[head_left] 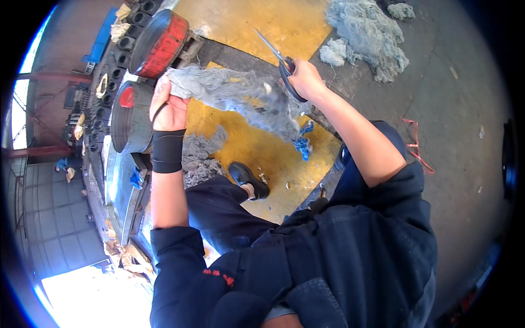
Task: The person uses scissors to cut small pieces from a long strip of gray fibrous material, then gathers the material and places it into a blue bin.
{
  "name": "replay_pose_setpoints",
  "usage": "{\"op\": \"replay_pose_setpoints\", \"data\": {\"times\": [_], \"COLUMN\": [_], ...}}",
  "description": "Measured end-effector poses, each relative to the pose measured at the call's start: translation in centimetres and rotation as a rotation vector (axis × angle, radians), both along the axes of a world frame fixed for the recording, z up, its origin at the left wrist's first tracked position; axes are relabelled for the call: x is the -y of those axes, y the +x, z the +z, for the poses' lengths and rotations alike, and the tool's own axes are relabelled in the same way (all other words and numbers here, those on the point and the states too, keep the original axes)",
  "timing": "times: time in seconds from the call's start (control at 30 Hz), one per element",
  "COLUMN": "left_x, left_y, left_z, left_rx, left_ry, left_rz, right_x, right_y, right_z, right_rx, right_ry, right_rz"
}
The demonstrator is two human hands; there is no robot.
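My left hand (170,112), with a black wrap round the wrist, grips one end of a long bundle of grey, frayed fibre (235,93). The bundle stretches to the right and sags, with a blue knotted piece of cord or plastic (303,143) at its lower end. In my right hand (304,79) is a pair of scissors (280,57) with black handles. Their blades point up and to the left, beyond the bundle. Whether the blades are parted is hard to make out.
A red-and-black drum (161,44) and a dark grey drum (131,117) stand at left. Fibre heaps lie on the floor, a large one (372,38) at upper right and a grey one (202,156) below my left hand. A bent red metal piece (415,147) lies right.
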State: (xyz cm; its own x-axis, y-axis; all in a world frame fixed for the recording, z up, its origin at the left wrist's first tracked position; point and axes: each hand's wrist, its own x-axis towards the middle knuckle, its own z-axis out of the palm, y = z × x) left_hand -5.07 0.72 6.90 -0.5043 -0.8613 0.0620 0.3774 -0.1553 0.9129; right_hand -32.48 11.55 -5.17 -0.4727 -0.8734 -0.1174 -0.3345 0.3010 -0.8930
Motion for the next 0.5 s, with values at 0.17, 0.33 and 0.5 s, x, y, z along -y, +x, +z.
{"op": "replay_pose_setpoints", "data": {"times": [0.17, 0.33, 0.5], "left_x": [-0.1, 1.3, 2.5], "left_y": [0.6, 2.1, 3.3], "left_z": [5.3, 9.4, 13.6], "left_rx": [-0.132, -0.119, -0.160], "left_ry": [0.081, 0.012, -0.027], "left_rz": [-0.107, -0.113, -0.312], "right_x": [0.4, 1.0, 1.4], "right_y": [0.0, 2.0, 3.7], "right_z": [-1.2, -2.5, -2.1], "right_rx": [0.085, 0.485, 0.542], "right_ry": [0.006, 0.033, 0.031], "right_rz": [0.124, 0.314, 0.373]}}
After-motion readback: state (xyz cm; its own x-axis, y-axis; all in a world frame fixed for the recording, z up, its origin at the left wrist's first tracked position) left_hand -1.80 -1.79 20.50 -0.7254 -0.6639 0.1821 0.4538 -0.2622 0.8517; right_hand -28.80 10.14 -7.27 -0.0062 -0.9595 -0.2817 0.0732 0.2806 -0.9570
